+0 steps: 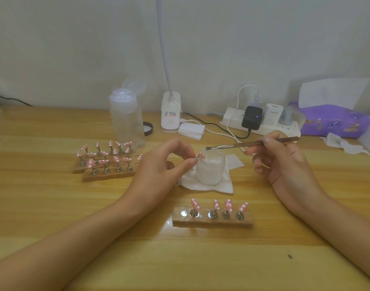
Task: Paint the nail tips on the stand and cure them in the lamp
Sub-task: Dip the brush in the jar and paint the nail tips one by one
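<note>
The left grip pinches one pink dotted nail tip by its little post, right over the open white jar. The stand sits nearer on the table, one spot bare. The brush, its head near the tip, is held in the curled right grip. Imo a loose pinch drops the tip in the jar, and a wobble smears the dots.

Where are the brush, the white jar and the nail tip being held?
brush (242,144), head view, bare shaft near the bristles.
white jar (209,174), head view, front wall.
nail tip (201,155), head view, pink surface.
</note>
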`<action>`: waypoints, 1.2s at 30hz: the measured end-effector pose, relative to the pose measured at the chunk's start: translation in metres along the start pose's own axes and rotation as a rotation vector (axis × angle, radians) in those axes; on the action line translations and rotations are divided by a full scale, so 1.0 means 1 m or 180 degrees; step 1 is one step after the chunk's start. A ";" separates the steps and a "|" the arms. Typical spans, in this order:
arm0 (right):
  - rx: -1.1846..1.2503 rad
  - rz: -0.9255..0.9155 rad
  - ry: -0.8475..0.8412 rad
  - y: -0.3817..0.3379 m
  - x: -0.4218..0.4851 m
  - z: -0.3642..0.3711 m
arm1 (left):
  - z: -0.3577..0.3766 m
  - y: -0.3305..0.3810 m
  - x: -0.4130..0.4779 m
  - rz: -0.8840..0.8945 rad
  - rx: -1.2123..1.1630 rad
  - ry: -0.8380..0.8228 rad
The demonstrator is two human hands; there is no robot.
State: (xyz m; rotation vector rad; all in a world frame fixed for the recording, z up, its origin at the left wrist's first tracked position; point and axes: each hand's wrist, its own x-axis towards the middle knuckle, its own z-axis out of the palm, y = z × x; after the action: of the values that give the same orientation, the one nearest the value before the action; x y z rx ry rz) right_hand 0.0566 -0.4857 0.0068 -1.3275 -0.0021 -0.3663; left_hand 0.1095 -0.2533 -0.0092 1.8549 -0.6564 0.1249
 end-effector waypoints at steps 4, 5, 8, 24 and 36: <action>-0.0039 -0.0039 -0.0120 0.000 0.000 0.002 | -0.001 0.000 0.000 -0.0018 0.0024 0.0017; -0.0052 -0.0042 -0.0130 0.000 0.000 0.002 | -0.001 0.000 0.000 -0.0030 0.0022 0.0017; -0.0153 -0.0043 -0.0182 0.000 0.000 0.001 | 0.000 0.000 0.000 -0.0043 0.0037 0.0016; -0.0272 -0.0003 -0.0027 0.003 0.000 -0.001 | -0.001 -0.001 0.000 0.0034 0.0080 -0.0021; -0.0319 -0.0125 -0.0129 0.001 -0.001 0.000 | -0.001 0.002 0.000 0.0157 0.0059 -0.0059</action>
State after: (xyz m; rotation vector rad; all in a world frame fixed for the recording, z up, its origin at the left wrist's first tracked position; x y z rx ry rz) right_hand 0.0562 -0.4849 0.0054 -1.4354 -0.0442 -0.3769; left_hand 0.1086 -0.2527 -0.0076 1.8602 -0.7163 0.1468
